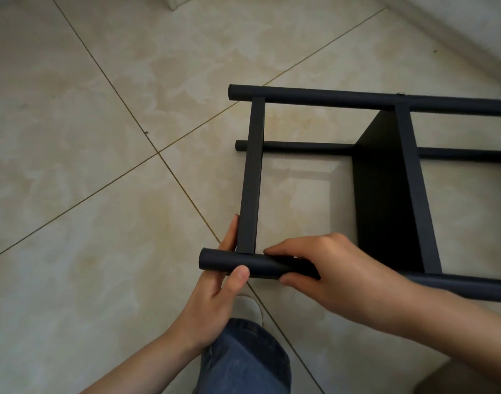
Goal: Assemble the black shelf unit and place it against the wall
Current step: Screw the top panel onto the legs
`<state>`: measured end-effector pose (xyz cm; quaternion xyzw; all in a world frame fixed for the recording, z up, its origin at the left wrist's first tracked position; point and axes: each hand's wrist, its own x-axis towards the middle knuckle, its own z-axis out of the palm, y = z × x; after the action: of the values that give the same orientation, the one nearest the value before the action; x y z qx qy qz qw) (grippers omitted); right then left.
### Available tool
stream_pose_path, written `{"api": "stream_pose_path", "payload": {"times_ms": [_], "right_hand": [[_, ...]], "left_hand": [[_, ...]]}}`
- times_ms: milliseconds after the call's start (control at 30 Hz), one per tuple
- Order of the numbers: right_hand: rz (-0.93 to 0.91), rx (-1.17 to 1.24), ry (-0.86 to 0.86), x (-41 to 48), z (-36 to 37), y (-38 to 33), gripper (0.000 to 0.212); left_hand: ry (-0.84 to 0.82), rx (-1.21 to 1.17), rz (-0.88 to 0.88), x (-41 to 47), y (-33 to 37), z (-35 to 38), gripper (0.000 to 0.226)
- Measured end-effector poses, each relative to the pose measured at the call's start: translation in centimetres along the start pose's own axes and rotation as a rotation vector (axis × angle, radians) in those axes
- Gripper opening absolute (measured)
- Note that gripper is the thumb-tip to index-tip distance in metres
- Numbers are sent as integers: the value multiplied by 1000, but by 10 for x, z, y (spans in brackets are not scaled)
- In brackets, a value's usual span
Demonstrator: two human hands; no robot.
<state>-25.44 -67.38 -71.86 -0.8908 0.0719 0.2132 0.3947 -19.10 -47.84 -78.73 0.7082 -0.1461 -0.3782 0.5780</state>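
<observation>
Black shelf unit (pixel 385 189) lying on its side on tiled floor (pixel 101 166), left hand (pixel 215 288) pinching the end of its nearest tube (pixel 260 265), thumb in front, fingers behind, right hand (pixel 323 268) curled round the same tube, just beside the flat crossbar (pixel 253 177), denim knee (pixel 243 359) before the unit

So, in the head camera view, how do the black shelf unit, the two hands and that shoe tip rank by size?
1. black shelf unit: largest, though cut off at the right edge.
2. right hand and left hand: look alike, so unranked.
3. shoe tip: smallest, mostly hidden.
</observation>
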Motion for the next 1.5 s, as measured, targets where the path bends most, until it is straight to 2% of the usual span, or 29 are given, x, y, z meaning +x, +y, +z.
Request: {"api": "stream_pose_path", "payload": {"times_ms": [133,300,533,767,867,967,1100,1233,1400,1500], "right_hand": [[-1,-50,16,-6,0,-3,40],[-28,-231,15,-19,-6,-9,47],[-23,-412,84,-46,-19,-13,65],[-15,-555,199,-72,-40,-25,82],[29,-517,250,-87,-53,-31,92],[69,-448,354,-101,-68,-37,94],[114,-474,511,-113,-84,-46,98],[117,-476,663,-132,-105,-66,88],[78,-278,794,-155,-131,-97,57],[93,-152,841,-164,-143,-108,47]], "left_hand": [[7,-30,26,0,0,2,72],[8,-43,50,-1,-3,2,76],[10,-5,113,-2,13,3,78],[10,-5,223,2,66,11,75],[-15,14,275,3,99,17,71],[-60,20,296,3,140,24,55],[-115,107,381,2,196,28,57],[-121,189,486,-4,252,33,68],[-122,325,554,-18,313,41,72],[-118,394,576,-29,347,46,74]]}}
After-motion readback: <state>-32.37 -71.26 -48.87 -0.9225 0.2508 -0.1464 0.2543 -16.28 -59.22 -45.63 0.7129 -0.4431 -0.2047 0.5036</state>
